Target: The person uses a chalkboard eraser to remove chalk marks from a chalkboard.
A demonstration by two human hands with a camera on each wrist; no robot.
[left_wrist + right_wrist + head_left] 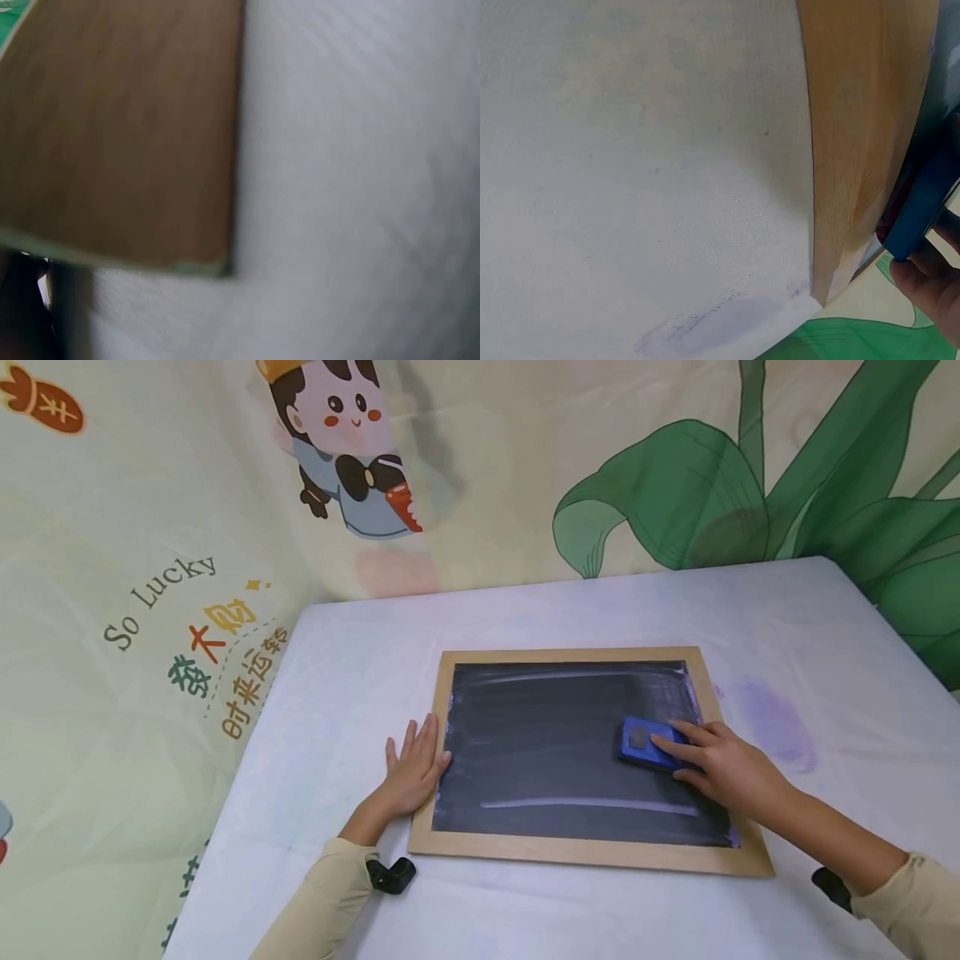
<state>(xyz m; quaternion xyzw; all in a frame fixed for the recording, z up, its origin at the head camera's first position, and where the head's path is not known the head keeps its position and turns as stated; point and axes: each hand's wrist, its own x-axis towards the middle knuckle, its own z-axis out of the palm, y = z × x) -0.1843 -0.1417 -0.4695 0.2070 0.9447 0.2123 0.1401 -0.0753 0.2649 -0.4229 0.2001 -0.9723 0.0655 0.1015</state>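
A blackboard (540, 735) with a pale wooden frame (592, 852) lies flat on the table, its dark surface streaked with whitish smears. My right hand (731, 768) grips a blue board eraser (637, 745) on the board's right part, thumb and fingers along its sides and the index finger on top. In the right wrist view the eraser (922, 206) shows beside the frame's inner edge, fingertips (911, 277) at its end. My left hand (411, 774) rests with spread fingers on the frame's left side. The left wrist view shows a frame corner (127, 142) but not the hand.
The white-covered table (525, 910) reaches around the board on all sides. A purple smudge (772, 727) marks the cloth right of the frame. Printed fabric (495, 460) with a cartoon figure and green leaves hangs behind, and more (90, 735) hangs at the left.
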